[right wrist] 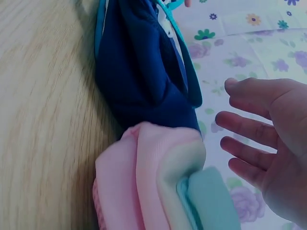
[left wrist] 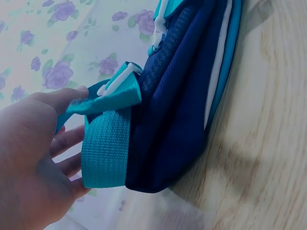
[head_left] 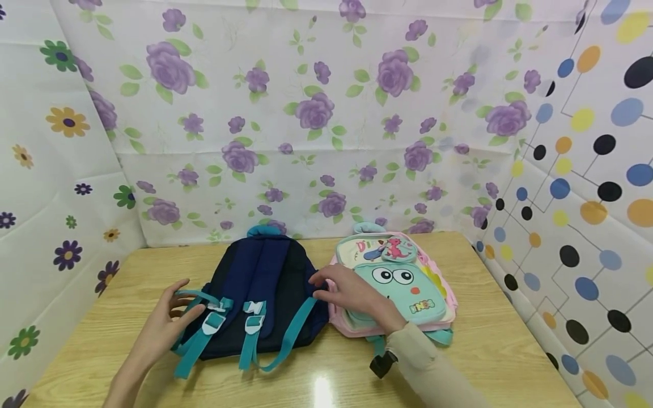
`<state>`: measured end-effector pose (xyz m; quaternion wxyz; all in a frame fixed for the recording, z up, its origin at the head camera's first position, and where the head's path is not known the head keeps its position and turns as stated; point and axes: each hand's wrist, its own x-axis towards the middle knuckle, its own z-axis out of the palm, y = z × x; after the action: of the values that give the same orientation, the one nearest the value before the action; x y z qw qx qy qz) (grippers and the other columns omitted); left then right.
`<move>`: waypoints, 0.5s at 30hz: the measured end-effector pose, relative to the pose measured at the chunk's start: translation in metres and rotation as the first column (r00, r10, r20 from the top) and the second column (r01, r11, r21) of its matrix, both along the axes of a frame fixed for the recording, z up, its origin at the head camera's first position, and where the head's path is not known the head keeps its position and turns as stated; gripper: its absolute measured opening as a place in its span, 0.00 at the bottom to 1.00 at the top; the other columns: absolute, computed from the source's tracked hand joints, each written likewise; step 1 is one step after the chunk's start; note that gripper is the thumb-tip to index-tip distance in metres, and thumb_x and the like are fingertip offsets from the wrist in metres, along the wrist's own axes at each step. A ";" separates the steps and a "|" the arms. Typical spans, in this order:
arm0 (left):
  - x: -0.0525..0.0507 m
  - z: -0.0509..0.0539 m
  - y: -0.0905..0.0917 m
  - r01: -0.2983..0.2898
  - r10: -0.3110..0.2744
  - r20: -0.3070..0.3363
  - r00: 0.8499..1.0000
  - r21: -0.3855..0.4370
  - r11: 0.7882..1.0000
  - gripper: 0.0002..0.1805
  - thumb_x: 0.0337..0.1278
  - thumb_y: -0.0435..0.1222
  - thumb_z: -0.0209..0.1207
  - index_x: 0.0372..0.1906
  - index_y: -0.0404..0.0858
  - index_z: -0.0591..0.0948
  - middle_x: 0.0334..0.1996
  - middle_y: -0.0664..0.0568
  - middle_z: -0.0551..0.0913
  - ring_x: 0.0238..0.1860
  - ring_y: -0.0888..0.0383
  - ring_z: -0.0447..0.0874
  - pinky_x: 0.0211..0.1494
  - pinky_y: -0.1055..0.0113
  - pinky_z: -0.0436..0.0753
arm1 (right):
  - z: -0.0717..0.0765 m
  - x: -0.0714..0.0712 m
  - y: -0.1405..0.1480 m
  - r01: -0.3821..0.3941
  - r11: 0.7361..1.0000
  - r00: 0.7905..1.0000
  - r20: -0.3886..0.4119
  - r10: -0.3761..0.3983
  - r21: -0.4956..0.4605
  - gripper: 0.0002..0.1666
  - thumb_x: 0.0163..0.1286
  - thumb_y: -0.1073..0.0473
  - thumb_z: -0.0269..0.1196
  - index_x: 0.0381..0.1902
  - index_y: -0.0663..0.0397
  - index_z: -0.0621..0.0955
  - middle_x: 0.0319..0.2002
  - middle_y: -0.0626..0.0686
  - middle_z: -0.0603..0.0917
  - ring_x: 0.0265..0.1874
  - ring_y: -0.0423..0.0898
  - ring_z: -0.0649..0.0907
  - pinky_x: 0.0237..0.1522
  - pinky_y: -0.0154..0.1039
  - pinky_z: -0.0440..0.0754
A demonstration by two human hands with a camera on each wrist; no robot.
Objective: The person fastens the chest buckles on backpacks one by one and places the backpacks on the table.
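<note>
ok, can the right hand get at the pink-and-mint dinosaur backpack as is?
Likely yes. The right hand looks empty, fingers apart, near the left edge of the pink-and-mint dinosaur backpack. Nothing visible blocks it; the navy backpack with teal straps lies beside, not over.

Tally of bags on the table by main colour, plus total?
Navy backpack: 1
Pink-and-mint backpack: 1
Total: 2
</note>
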<state>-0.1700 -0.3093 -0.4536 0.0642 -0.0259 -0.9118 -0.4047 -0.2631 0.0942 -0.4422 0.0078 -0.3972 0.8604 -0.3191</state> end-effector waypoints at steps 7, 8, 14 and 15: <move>-0.002 0.002 0.004 -0.002 0.002 -0.007 1.000 0.010 1.000 0.45 0.68 0.50 0.58 0.79 0.41 0.49 0.63 0.36 0.75 0.61 0.43 0.73 0.49 0.77 0.73 | 0.005 0.002 -0.012 -0.026 0.999 0.999 -0.036 0.026 0.020 0.19 0.72 0.51 0.63 0.57 0.50 0.82 0.48 0.48 0.85 0.50 0.43 0.82 0.57 0.41 0.78; -0.002 0.002 0.005 -0.001 0.001 -0.010 1.000 0.011 1.000 0.45 0.68 0.50 0.59 0.79 0.41 0.49 0.63 0.36 0.75 0.61 0.43 0.73 0.50 0.76 0.73 | 0.006 0.003 -0.014 -0.028 0.999 0.999 -0.040 0.029 0.024 0.19 0.72 0.51 0.62 0.57 0.50 0.82 0.49 0.48 0.85 0.50 0.43 0.82 0.57 0.41 0.78; -0.003 0.005 0.008 0.006 -0.006 -0.033 0.999 0.003 1.000 0.48 0.67 0.50 0.59 0.80 0.44 0.44 0.62 0.38 0.77 0.61 0.48 0.74 0.52 0.73 0.74 | 0.009 0.005 -0.023 -0.031 0.999 0.999 -0.030 0.032 0.042 0.19 0.73 0.50 0.62 0.57 0.50 0.82 0.49 0.48 0.86 0.51 0.43 0.82 0.56 0.39 0.78; -0.003 0.005 0.008 0.009 -0.008 -0.040 0.999 0.003 1.000 0.49 0.67 0.50 0.60 0.81 0.44 0.42 0.62 0.38 0.78 0.60 0.53 0.75 0.52 0.73 0.74 | 0.010 0.005 -0.024 -0.033 0.999 0.999 -0.026 0.034 0.043 0.19 0.73 0.49 0.62 0.57 0.50 0.82 0.49 0.49 0.86 0.51 0.43 0.82 0.56 0.40 0.78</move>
<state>-0.1731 -0.3010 -0.4490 0.0807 -0.0378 -0.9096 -0.4059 -0.2577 0.0700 -0.4319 0.0101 -0.4154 0.8603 -0.2952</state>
